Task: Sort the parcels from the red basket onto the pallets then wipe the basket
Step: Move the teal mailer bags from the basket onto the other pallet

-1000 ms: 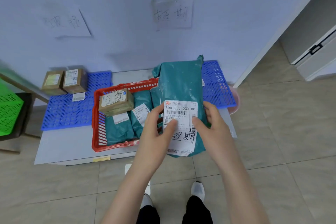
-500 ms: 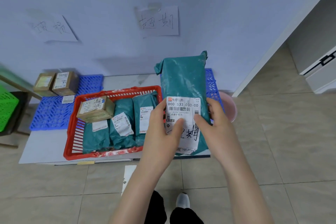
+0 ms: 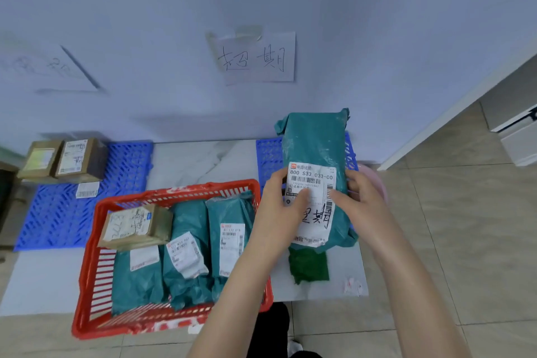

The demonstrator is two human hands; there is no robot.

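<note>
I hold a long teal parcel (image 3: pixel 315 142) with a white label, above the right blue pallet (image 3: pixel 268 158). My left hand (image 3: pixel 280 206) grips its left edge with the thumb on the label. My right hand (image 3: pixel 359 197) grips its right edge. The red basket (image 3: pixel 177 192) sits on the low grey platform and holds a brown box (image 3: pixel 135 227) and three teal parcels (image 3: pixel 189 253). On the left blue pallet (image 3: pixel 122 177) stand two brown boxes (image 3: pixel 62 158).
A green cloth (image 3: pixel 309 266) lies on the grey platform (image 3: pixel 197 160) under the held parcel. Two handwritten paper signs (image 3: pixel 257 57) hang on the wall above the pallets. A pink bowl (image 3: pixel 377 180) sits right of the platform. Tiled floor extends to the right.
Both hands have carried the teal parcel to the right, away from the basket and over the right pallet. The green cloth has come into view below it.
</note>
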